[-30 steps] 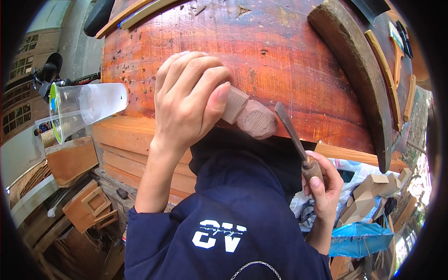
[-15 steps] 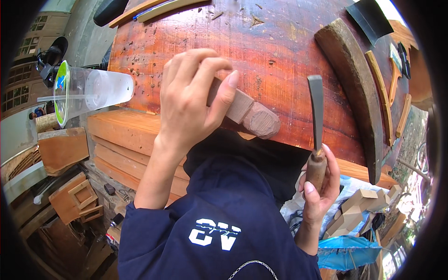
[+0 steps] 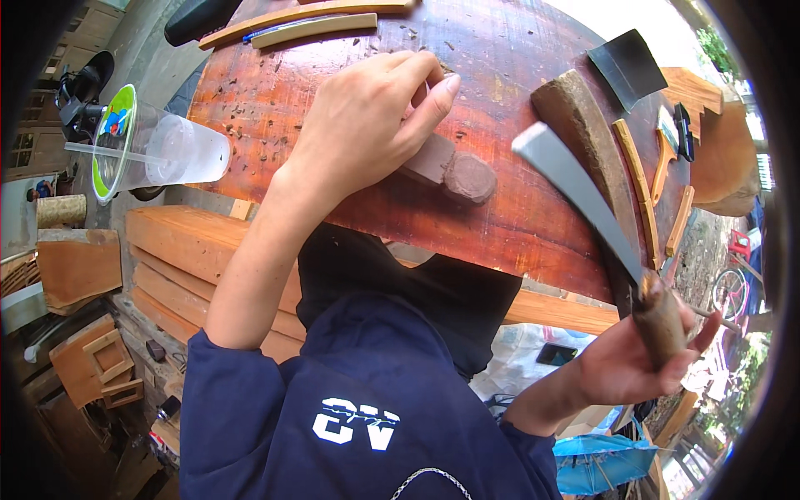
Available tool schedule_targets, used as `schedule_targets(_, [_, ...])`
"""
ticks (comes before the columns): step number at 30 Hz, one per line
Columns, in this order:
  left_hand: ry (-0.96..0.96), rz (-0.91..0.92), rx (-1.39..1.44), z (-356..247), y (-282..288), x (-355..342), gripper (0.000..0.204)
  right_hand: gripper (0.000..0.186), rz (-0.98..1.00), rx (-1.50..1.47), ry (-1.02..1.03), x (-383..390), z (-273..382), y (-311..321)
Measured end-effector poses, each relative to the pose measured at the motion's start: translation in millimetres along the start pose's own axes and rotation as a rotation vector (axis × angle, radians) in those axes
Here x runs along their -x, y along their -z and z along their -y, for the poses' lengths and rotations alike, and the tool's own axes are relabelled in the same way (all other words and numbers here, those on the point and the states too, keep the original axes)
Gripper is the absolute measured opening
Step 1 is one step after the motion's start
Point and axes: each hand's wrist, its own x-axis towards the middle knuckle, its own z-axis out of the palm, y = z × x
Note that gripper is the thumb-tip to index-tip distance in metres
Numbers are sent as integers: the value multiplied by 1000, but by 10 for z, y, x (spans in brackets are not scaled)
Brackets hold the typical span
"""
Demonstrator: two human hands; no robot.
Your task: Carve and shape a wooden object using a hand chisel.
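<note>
My right hand [image 3: 637,358] is closed round the wooden handle of a chisel [image 3: 587,200]. Its long steel blade slants up and left over the bench, the broad edge in the air right of a carved block. That brown wooden block [image 3: 432,160] lies on the bench and has a rounded, faceted end [image 3: 469,179]. My left hand [image 3: 367,121] is over the block's far part and hides it. The fingers are loosely bent, the thumb stands a little apart from them, and nothing shows between. Some fingertips are hidden.
Wood chips litter the reddish bench [image 3: 333,225]. A plastic cup [image 3: 167,154] with a straw stands at its left edge. Rightward lie a long curved timber [image 3: 583,117], a dark curved plate [image 3: 627,71] and a brush [image 3: 664,150]. Stacked planks [image 3: 200,242] are at the near left.
My right hand has swung right with the chisel, its blade now tilted left. My left hand has shifted up and right, its thumb off the block. The view has turned slightly.
</note>
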Motion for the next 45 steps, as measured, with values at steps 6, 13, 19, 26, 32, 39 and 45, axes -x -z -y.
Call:
schedule_targets(6, [-129,75,-63,35,38,33,26,31,300,-446,-56,-490,102,-96])
schedule_targets(13, [-70,-55,-119,27,-79,61,25,26,354,-416,-218,-459,253,-572])
schedule_targets(19, [-46,-194,-71,28,-171,31,34,17,576,-852,-94,-453,74,-726])
schedule_targets(26, [-40,-147,-100,19,-134,62,22,19,615,-966,-138,-464,-158,-748])
schedule_targets(32, [-69,-179,-81,34,-152,58,19,22,415,-1159,-168,-394,-344,-634])
schedule_targets(39, [-35,-136,-84,2,-136,65,18,22,189,-1248,-102,-295,-473,-525])
schedule_targets(45, [-13,-127,-80,-27,-156,68,17,22,-9,-1140,-94,-162,-564,-549])
